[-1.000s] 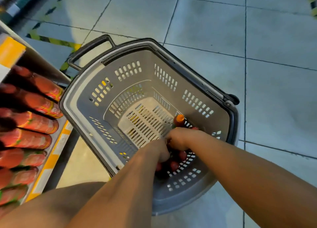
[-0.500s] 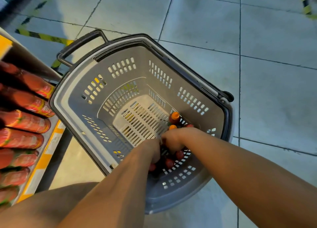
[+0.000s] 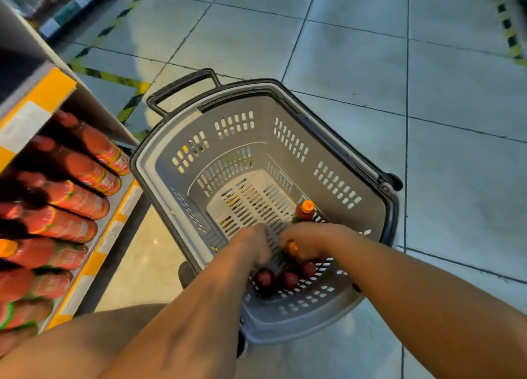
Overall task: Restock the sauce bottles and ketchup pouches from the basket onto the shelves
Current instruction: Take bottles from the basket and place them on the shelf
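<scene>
Both hands still deep in basket (image 3: 285, 128), near right corner. Right hand (image 3: 306, 240) now curled round orange-capped bottle (image 3: 291, 248); left hand (image 3: 252, 246) fingers hidden, cannot tell. Second bottle (image 3: 305, 211) upright, just beyond. Lift looks imminent.

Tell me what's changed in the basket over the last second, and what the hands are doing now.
The left hand and right hand, close together a second ago, have drawn slightly apart. An orange-capped bottle now shows under the right hand, which seems to grip it; what the left holds is hidden. The upright orange-capped bottle, the red-capped bottles and the basket stayed put.
</scene>
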The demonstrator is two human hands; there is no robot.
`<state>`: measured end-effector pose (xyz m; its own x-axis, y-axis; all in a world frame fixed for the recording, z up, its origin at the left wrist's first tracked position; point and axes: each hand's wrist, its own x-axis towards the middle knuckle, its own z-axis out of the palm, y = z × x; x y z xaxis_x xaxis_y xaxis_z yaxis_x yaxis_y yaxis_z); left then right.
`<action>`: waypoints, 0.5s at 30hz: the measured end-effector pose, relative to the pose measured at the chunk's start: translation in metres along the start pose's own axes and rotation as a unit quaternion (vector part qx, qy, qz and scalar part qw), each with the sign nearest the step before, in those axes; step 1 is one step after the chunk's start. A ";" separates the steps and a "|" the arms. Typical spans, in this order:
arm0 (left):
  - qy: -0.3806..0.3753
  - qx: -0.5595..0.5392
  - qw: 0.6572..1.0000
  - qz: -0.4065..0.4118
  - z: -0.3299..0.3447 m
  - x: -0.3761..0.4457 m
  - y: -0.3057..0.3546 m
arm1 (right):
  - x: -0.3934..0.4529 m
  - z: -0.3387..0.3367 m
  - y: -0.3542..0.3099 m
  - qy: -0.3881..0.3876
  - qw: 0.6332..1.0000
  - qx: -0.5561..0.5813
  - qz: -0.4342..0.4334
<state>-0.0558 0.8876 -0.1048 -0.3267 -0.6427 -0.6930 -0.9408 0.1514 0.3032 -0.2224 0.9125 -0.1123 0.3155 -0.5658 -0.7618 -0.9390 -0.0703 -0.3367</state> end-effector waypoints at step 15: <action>0.308 -0.219 0.921 0.097 -0.087 -0.115 -0.021 | -0.067 -0.032 -0.034 0.306 0.944 0.122 0.016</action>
<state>0.0095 0.8930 0.0256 -0.2445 -0.9598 -0.1377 -0.6997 0.0763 0.7103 -0.2157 0.9266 -0.0317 0.0792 -0.9382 -0.3370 -0.8638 0.1041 -0.4929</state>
